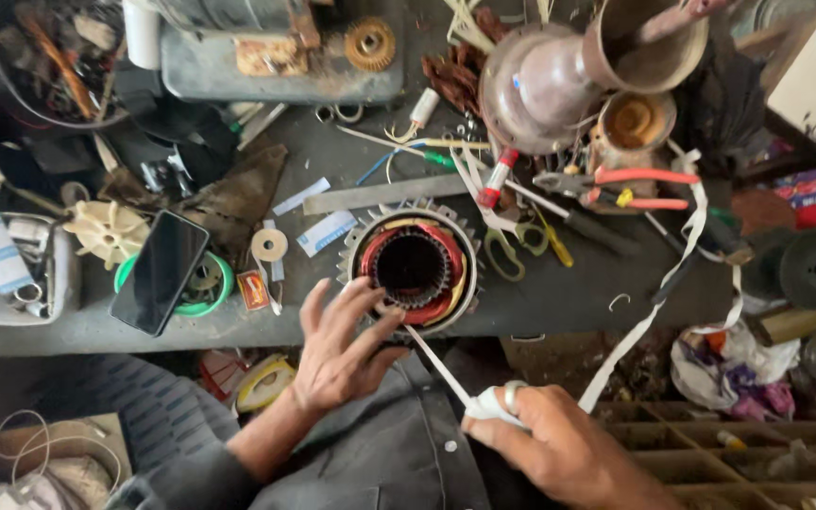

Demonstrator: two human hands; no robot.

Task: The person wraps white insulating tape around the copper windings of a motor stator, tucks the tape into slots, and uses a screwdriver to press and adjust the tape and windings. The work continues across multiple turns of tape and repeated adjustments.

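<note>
Head view, looking straight down at a cluttered grey workbench (559,293). Near its front edge, at the centre, stands a round motor stator (412,267) with a toothed metal outer ring and copper-red windings around a dark hollow core. The person's left hand (340,349) is open, fingers spread, its fingertips resting on the stator's lower left rim and windings. The right hand (559,444), lower right, is clenched around a white tape (438,366) that is wrapped over its fingers; the tape runs taut from that hand up to the stator's lower edge. A second length of the same white strip trails away up and right across the bench. Just left of the stator lie a small roll of tape (269,245), a black phone (160,271) propped on a green ring, and a cream plastic fan (106,231). To the right lie green-handled scissors (512,241) and red-handled pliers (630,187). A dome-shaped metal motor housing (540,85) sits at the back.
</note>
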